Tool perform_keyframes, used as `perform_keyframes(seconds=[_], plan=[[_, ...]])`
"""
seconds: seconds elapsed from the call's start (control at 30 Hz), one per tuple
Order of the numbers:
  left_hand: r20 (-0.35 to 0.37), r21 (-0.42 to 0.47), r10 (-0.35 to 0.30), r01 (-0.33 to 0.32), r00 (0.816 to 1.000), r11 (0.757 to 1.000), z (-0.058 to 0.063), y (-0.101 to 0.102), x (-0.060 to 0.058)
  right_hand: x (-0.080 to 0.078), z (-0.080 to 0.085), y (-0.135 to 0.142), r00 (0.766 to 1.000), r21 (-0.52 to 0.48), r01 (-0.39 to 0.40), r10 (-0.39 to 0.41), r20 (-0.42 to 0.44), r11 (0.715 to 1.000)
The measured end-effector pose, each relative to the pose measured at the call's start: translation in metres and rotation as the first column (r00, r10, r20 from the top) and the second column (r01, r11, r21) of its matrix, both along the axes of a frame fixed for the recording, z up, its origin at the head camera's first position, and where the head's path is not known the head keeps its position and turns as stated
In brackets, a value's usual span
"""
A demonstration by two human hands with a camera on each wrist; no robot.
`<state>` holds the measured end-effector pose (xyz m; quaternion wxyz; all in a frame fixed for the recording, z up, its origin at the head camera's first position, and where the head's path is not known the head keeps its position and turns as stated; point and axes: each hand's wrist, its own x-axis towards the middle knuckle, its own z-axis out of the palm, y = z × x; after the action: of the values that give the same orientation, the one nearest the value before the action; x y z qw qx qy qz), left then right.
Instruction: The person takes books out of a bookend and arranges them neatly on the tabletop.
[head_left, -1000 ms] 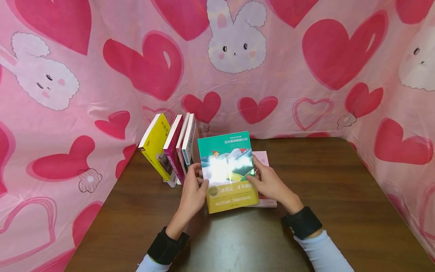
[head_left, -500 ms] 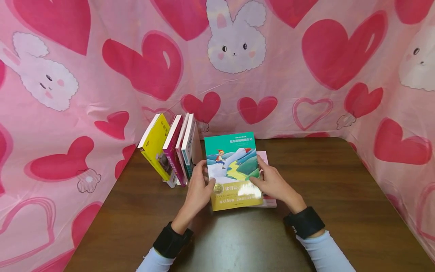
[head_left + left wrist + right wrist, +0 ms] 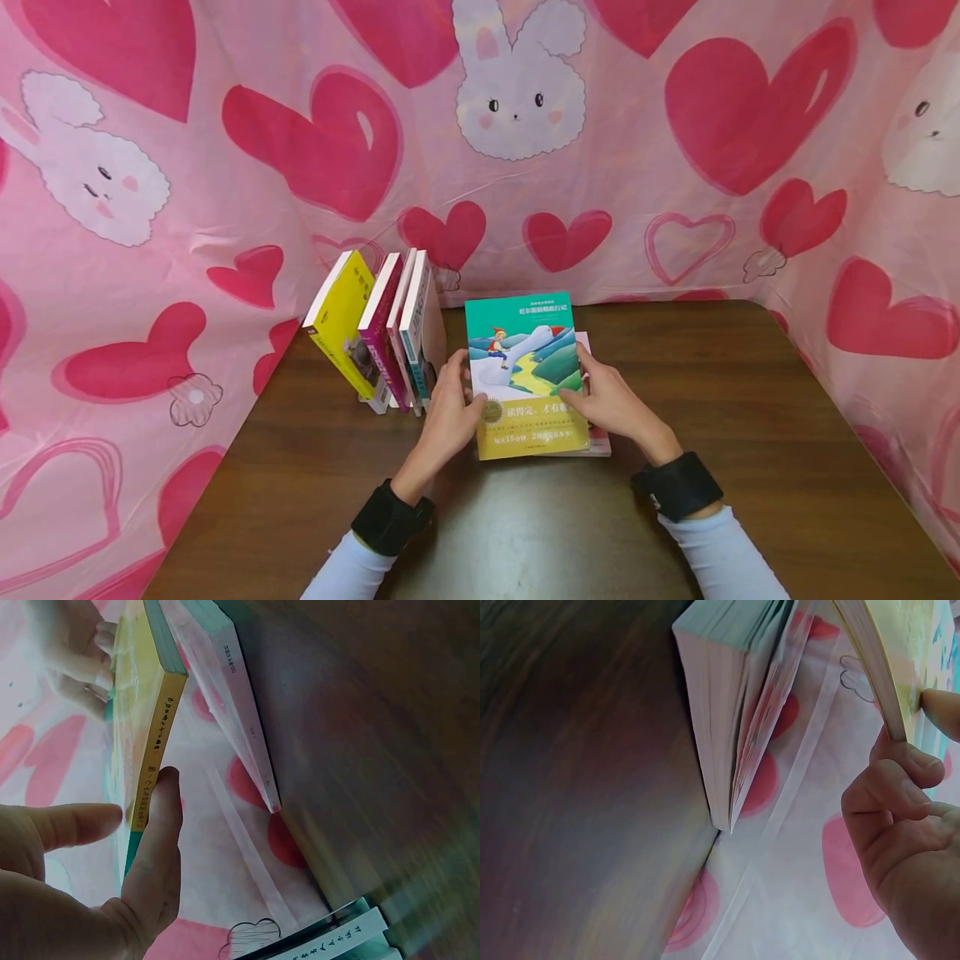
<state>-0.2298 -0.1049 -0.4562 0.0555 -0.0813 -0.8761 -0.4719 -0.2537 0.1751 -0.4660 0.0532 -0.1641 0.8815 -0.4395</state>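
Observation:
Both hands hold a green picture-covered book with a gold band across its lower part. The left hand pinches its left edge, thumb on the front cover and fingers behind, by the spine. On the opposite edge the right hand grips the page side, its thumb on the cover. Both wrist views show a gap between this book and a pink book lying on the table below it. From the head view the green book hides most of the pink one.
Left of the hands several books stand upright in a row on the dark wooden table: a yellow book, a magenta book and thinner pale ones. A pink heart-and-rabbit cloth hangs behind and at the sides.
The green book has moved a little to the right in both hands, further over the pink book, and turned slightly straighter. Glare on its cover has faded. The standing books have stayed put.

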Motion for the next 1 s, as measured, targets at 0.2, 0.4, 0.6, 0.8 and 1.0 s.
perform_keyframes(seconds=[0.2,0.4,0.6,0.8,1.0], plan=[[0.028,-0.033,-0.011,0.012,1.000,0.999,-0.003,0.005,-0.004,0.000,-0.001,0.003,0.998,0.021,0.020,-0.021,0.055,1.000],[0.020,-0.052,-0.029,0.030,0.999,0.998,-0.005,0.013,-0.009,-0.001,-0.002,0.010,0.997,0.039,0.023,-0.025,0.069,0.999],[0.028,-0.077,-0.025,0.027,0.999,0.997,-0.005,0.020,-0.017,-0.005,-0.003,0.016,0.996,0.020,0.024,-0.025,0.084,1.000],[0.066,-0.057,-0.030,0.034,0.997,0.998,-0.006,0.025,-0.022,-0.006,-0.003,0.019,0.996,0.043,0.028,-0.032,0.083,0.999],[0.063,-0.070,-0.035,0.040,0.997,0.997,-0.014,0.029,-0.028,-0.008,-0.003,0.020,0.994,0.070,0.033,-0.040,0.099,0.997]])
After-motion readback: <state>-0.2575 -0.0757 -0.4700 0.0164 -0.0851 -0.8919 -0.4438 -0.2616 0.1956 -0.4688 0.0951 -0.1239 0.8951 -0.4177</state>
